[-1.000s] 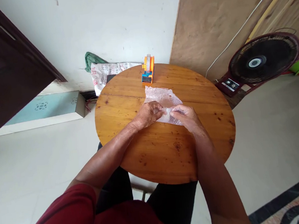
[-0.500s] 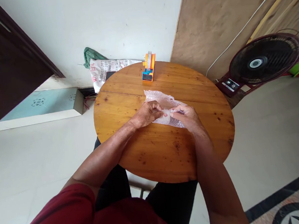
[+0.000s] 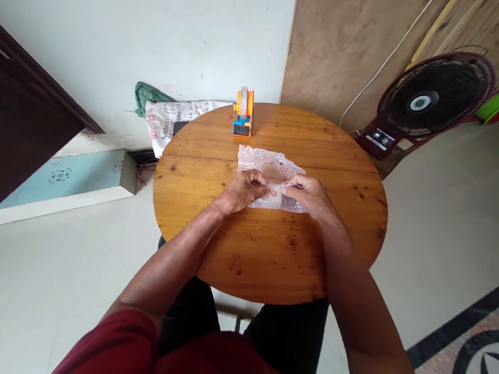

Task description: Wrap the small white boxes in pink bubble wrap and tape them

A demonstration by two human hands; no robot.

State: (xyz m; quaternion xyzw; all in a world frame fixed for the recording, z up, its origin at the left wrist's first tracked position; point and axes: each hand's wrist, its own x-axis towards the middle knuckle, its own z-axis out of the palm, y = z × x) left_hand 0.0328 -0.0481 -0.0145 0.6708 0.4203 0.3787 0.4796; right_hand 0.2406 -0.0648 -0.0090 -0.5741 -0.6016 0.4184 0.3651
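Clock positions are read from the table's centre, with 12 o'clock farthest from the person. The left hand and the right hand face each other near the centre, fingertips close together. Each has thumb and fingers closed in a pinch on the bubble wrap, at a bunched clear part between them. Whether that part encloses anything cannot be determined.

The wrap lies on the round wooden table, spread from beneath the hands towards 12 o'clock. Compared with the preceding frame, its far edge reaches slightly closer to 12 o'clock and its near edge slants less; both pinches are unchanged. The whole view has moved a little, carrying the table slightly towards 9 o'clock in view.

An orange and blue tape dispenser stands upright near the rim, just short of 12 o'clock, apart from the wrap. Beyond the rim: a printed sack between 10 and 11 o'clock, a pale blue box between 9 and 10, and a dark fan at 2.
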